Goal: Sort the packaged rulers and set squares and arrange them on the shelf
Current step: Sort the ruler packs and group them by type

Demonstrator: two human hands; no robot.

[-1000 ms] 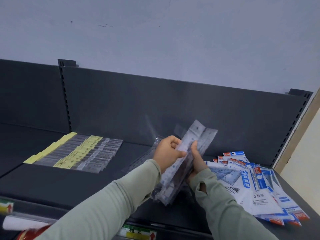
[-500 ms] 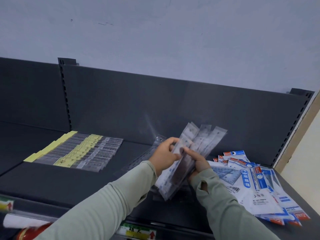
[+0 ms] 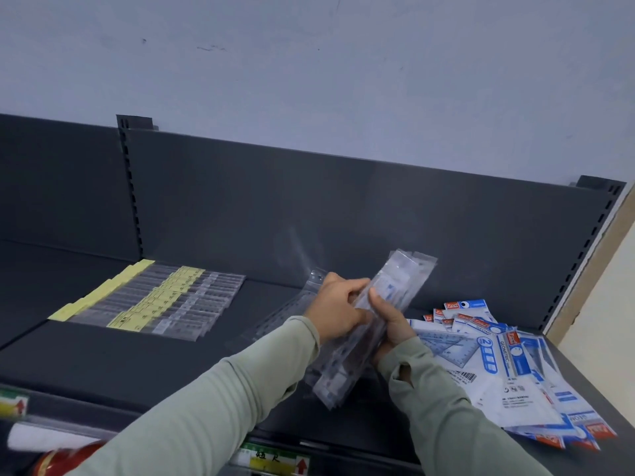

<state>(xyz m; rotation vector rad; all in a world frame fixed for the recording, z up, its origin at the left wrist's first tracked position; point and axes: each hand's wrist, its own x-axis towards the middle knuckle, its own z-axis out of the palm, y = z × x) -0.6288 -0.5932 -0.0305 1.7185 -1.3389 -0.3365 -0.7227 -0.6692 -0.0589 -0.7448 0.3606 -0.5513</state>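
Both my hands hold a bundle of clear-packaged rulers tilted above the dark shelf. My left hand grips the bundle from the left, and my right hand pinches it from the right with the thumb on top. Behind my left hand lies another clear ruler pack flat on the shelf. A fanned pile of blue-and-white set square packs lies at the right. A neat row of rulers with yellow labels lies at the left.
The shelf's dark back panel stands behind everything, with slotted uprights at left and right. Price labels run along the front edge. A red object shows at the bottom left. A cream wall borders the right.
The fanned-out ruler packs have been squared together into one tight bundle. Both hands stay in roughly the same place.
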